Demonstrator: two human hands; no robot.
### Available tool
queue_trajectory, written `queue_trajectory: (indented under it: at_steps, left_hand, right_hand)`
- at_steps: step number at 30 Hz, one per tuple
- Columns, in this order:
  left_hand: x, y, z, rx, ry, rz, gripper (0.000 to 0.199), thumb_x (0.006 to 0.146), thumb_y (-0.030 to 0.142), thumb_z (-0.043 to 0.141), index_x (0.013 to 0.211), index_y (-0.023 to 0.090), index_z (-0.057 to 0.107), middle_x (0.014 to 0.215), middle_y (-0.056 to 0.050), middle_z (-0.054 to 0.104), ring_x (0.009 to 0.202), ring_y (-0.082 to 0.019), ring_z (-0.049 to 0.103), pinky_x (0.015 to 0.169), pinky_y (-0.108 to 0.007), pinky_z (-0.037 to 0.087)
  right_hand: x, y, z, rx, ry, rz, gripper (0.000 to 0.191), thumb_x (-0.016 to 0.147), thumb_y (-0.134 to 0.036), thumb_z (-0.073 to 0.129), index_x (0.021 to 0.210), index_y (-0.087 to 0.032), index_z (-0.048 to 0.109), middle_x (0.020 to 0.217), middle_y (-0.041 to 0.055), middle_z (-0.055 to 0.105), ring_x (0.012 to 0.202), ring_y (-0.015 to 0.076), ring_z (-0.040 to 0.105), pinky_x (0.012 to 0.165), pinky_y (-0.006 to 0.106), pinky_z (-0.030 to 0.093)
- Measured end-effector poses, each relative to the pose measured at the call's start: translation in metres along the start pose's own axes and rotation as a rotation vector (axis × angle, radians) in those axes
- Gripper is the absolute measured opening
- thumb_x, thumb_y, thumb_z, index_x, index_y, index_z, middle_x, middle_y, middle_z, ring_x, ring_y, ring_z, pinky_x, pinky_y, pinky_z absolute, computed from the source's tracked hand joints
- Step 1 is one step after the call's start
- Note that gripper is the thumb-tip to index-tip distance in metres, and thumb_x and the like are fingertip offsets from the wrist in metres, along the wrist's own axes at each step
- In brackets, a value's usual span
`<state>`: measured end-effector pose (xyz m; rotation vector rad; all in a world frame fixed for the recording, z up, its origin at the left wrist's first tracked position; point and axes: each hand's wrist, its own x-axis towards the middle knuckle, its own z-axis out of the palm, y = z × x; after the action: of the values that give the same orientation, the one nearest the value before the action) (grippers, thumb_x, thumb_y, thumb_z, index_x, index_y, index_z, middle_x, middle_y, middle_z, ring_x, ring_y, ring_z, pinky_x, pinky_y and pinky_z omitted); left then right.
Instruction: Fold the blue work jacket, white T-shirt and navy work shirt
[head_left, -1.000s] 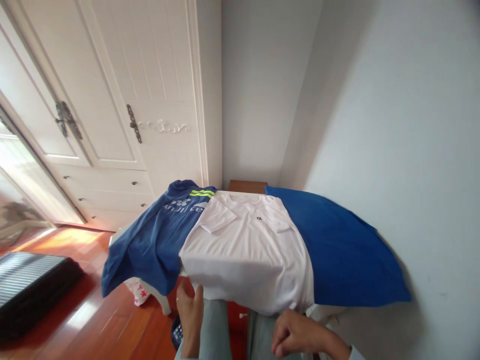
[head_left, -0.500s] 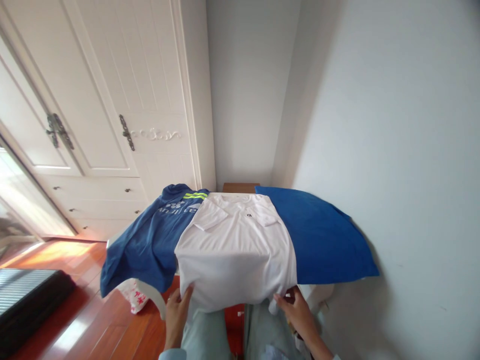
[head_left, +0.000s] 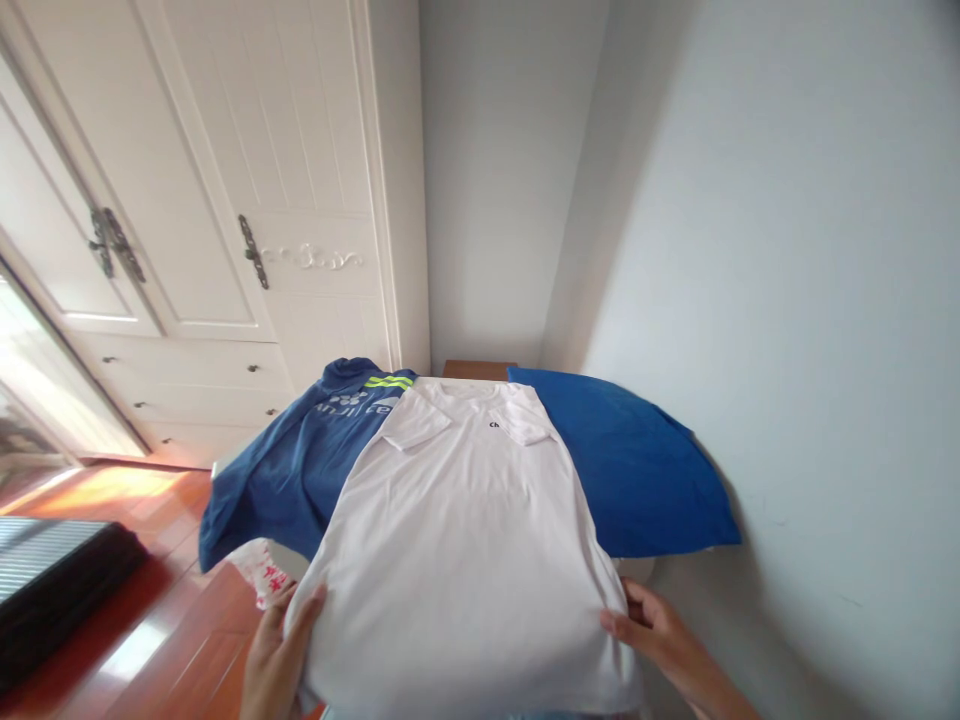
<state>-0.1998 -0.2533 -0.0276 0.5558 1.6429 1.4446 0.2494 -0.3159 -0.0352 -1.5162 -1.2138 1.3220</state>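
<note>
Around the white T-shirt (head_left: 465,560), two blue pieces of cloth crowd in from the sides: a dark-blue garment (head_left: 285,480) at left, with pale lettering and yellow-green stripes, and a brighter blue cloth (head_left: 630,470) at right. Together they cover nearly all of the white worktop (head_left: 465,380), whose far edge shows as a thin strip beyond the shirt's collar. Both blue pieces hang down on their near sides.

The shirt lies in the middle, collar far, small dark print on its chest, its body stretched toward the near side. The left hand (head_left: 277,640) has its fingers clamped on the shirt's near left edge, thumb on the front; the right hand (head_left: 660,635) pinches the near right edge likewise.

Just past the far edge is a brown wooden piece (head_left: 480,369), set against the grey wall corner; a bare wall (head_left: 787,250) closes off the right. On the reddish wooden floor (head_left: 202,640), at near left, lies a low black thing (head_left: 67,570) with a ridged, pale top.

As for containers, the white wardrobe (head_left: 217,150) at far left has its doors and drawers (head_left: 187,385) closed, contents hidden. A white bag (head_left: 264,572) with red marks sits behind the left hand, partly covered; its contents cannot be made out.
</note>
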Motion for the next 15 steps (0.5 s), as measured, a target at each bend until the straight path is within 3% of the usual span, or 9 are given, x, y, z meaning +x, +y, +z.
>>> queue_trajectory:
  at_steps: [2,5,7,9,12,15]
  left_hand:
    - [-0.011,0.013,-0.001,-0.105,-0.096,-0.095,0.084,0.048,0.055,0.090,0.123,0.023,0.067,0.094,-0.004,0.075,0.066,-0.023,0.069,0.054,-0.032,0.056]
    - [-0.019,0.021,-0.009,-0.147,-0.117,-0.021,0.092,0.055,0.058,0.089,0.139,0.034,0.060,0.119,-0.006,0.075,0.083,-0.031,0.075,0.059,-0.036,0.060]
    - [-0.015,0.017,-0.019,-0.058,-0.112,0.171,0.080,0.067,0.064,0.081,0.140,0.039,0.060,0.132,-0.006,0.071,0.099,-0.037,0.074,0.065,-0.042,0.063]
    - [-0.008,0.006,-0.030,0.055,-0.128,0.449,0.071,0.070,0.069,0.077,0.134,0.040,0.066,0.139,-0.007,0.067,0.116,-0.040,0.069,0.081,-0.050,0.064]
    - [0.000,-0.013,-0.045,0.121,-0.164,0.736,0.068,0.057,0.072,0.085,0.114,0.038,0.075,0.146,-0.006,0.062,0.136,-0.044,0.055,0.112,-0.062,0.047]
    - [0.001,-0.020,-0.049,0.114,-0.107,0.819,0.060,0.063,0.069,0.083,0.114,0.038,0.075,0.150,-0.003,0.059,0.144,-0.043,0.047,0.121,-0.066,0.033]
  right_hand:
    - [-0.007,0.001,-0.003,0.065,0.015,0.059,0.064,0.067,-0.077,0.076,0.101,-0.023,0.066,0.082,0.0069,0.077,0.072,0.0256,0.073,0.062,0.030,0.053]
    - [-0.016,-0.002,0.000,0.114,0.151,0.039,0.084,0.063,-0.075,0.081,0.125,-0.023,0.060,0.075,0.0045,0.075,0.065,0.0247,0.071,0.059,0.031,0.051]
    - [-0.023,-0.010,0.004,0.123,0.253,-0.034,0.101,0.063,-0.071,0.083,0.145,-0.022,0.050,0.070,0.0014,0.071,0.063,0.0230,0.068,0.057,0.030,0.050]
    - [-0.030,-0.021,0.007,0.122,0.322,-0.071,0.101,0.069,-0.067,0.082,0.152,-0.023,0.045,0.068,-0.0006,0.069,0.061,0.0207,0.064,0.056,0.028,0.048]
    - [-0.041,-0.041,0.008,0.110,0.397,-0.075,0.072,0.073,-0.065,0.080,0.133,-0.026,0.068,0.083,0.0037,0.076,0.073,0.0212,0.067,0.062,0.027,0.052]
    - [-0.047,-0.056,0.001,0.084,0.445,-0.058,0.052,0.069,-0.066,0.082,0.103,-0.026,0.083,0.095,0.0058,0.079,0.083,0.0224,0.067,0.069,0.025,0.053]
